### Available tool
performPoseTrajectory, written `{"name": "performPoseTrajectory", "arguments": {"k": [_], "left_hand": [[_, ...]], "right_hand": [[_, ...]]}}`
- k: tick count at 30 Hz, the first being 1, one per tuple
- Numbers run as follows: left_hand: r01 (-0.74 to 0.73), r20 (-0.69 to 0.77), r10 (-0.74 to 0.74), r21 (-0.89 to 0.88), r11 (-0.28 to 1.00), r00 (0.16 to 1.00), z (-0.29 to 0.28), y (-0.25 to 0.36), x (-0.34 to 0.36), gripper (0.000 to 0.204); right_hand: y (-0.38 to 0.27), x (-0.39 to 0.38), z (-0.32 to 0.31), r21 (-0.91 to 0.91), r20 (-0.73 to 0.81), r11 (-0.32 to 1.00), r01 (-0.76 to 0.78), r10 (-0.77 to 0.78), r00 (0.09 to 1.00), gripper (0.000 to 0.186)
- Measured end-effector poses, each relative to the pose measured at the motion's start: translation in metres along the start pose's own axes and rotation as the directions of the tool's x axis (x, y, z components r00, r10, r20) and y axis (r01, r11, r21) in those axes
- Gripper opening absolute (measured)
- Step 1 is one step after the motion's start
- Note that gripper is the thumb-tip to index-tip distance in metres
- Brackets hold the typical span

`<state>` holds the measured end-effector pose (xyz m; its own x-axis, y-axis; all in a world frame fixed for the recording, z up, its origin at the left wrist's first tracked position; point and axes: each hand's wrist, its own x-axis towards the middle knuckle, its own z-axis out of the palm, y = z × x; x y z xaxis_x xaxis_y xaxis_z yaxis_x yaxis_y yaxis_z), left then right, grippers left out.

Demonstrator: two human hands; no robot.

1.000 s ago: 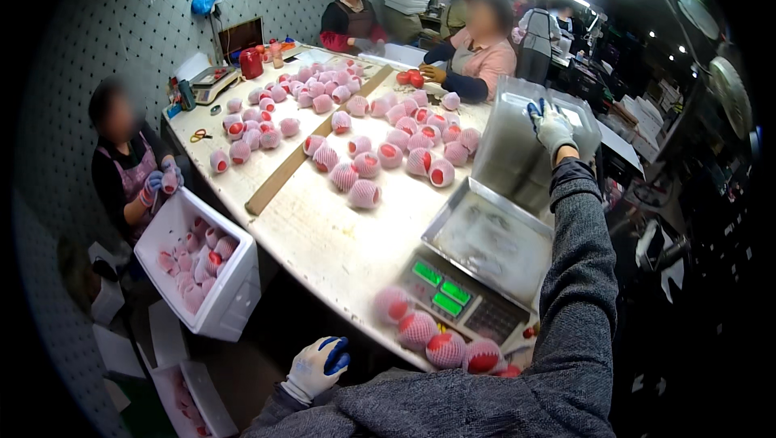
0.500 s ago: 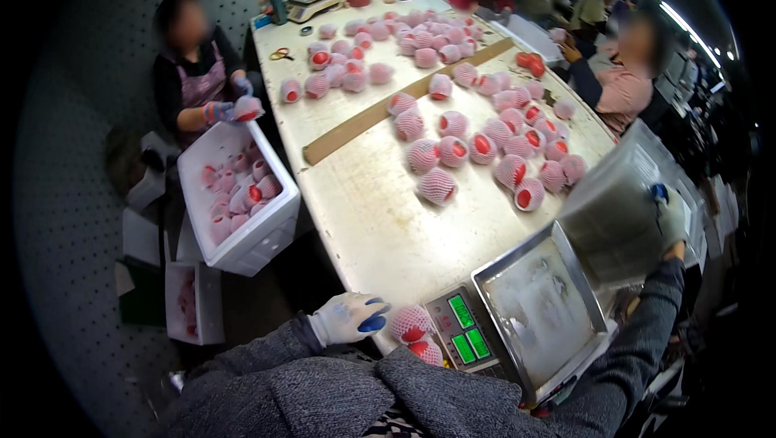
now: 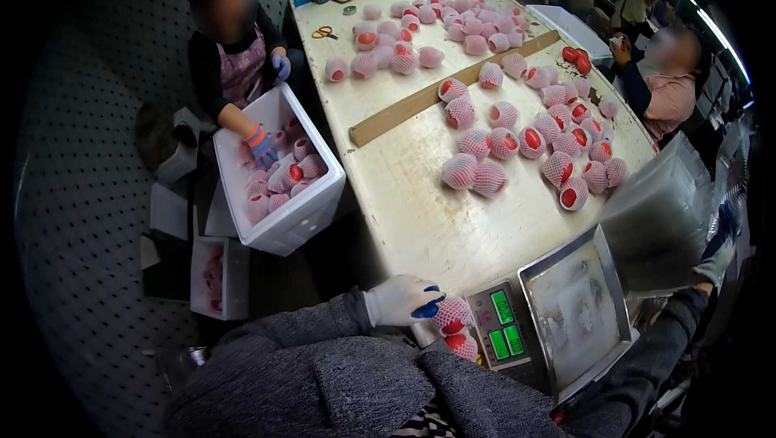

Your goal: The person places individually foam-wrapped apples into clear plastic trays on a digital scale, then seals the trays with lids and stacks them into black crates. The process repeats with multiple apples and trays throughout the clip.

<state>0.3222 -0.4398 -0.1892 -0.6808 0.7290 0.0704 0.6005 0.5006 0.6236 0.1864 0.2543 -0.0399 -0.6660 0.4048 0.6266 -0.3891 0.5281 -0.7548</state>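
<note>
My left hand (image 3: 402,301), in a white glove with blue fingertips, is at the near edge of the table with its fingers stretched out. Its fingertips are beside a red round fruit (image 3: 453,317) in a pink foam net; I cannot tell whether they touch. A second netted fruit (image 3: 461,347) lies just below that one. Far to the right, my gloved right hand (image 3: 716,260) reaches to clear plastic sheeting (image 3: 740,167) beside a stack of clear plastic bags (image 3: 659,208). Its grip is unclear there. Between my arms stands a scale (image 3: 505,325) with green displays and a metal tray (image 3: 578,309).
Many netted fruits (image 3: 557,169) spread over the pale table (image 3: 420,228), divided by a brown strip (image 3: 436,90). A co-worker at the left has a hand (image 3: 263,145) in a white foam box (image 3: 299,216) of netted fruits. Scissors (image 3: 325,32) lie farther off.
The whole view has shifted. My right hand has moved outward past the bag stack. Another netted fruit now lies beside the nearest loose one. The co-worker's hand has lowered into the box.
</note>
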Motion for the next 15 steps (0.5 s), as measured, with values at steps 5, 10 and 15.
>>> {"name": "performPoseTrajectory", "arguments": {"k": [5,10,15], "left_hand": [[0.004,-0.029,-0.004,-0.003,1.000,1.000,-0.010,-0.023,0.014,0.033],[0.050,-0.143,-0.029,0.143,0.988,0.989,-0.055,-0.081,0.036,0.029],[0.345,-0.300,-0.231,0.415,0.842,0.926,-0.146,-0.178,0.047,0.048]], "right_hand": [[-0.162,-0.134,0.062,-0.656,0.339,0.428,0.622,-0.569,0.749,0.046],[-0.168,-0.308,0.128,-0.722,0.294,0.648,0.242,-0.029,0.955,0.046],[-0.178,-0.342,0.161,-0.831,0.437,0.515,0.212,0.369,0.820,0.058]]}}
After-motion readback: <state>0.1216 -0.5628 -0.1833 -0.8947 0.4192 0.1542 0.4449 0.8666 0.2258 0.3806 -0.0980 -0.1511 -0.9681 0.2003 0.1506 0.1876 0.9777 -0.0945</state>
